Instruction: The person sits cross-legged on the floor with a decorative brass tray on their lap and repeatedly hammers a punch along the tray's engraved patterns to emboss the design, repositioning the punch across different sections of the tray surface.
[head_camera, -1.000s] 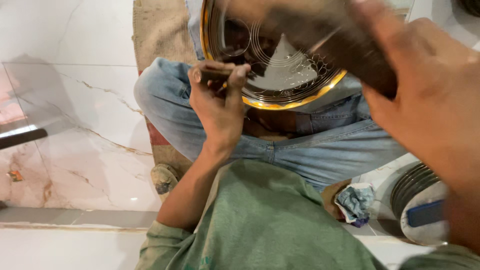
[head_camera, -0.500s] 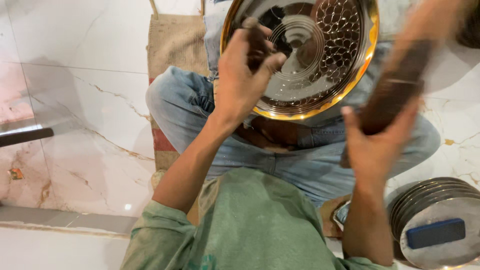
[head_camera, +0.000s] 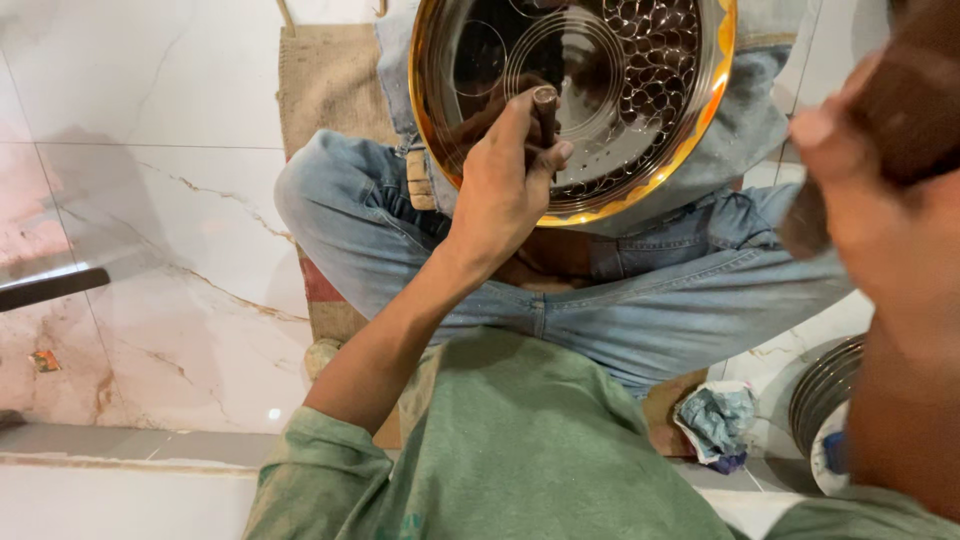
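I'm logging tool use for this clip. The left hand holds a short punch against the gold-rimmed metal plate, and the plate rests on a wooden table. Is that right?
Not quite. The head view shows the left hand holding the punch against the gold-rimmed plate, but the plate rests on the person's lap, over crossed legs in jeans, not on a table.

One round metal plate, one punch, one mallet, two hands, one crumpled blue rag, one stack of plates, one burlap mat.
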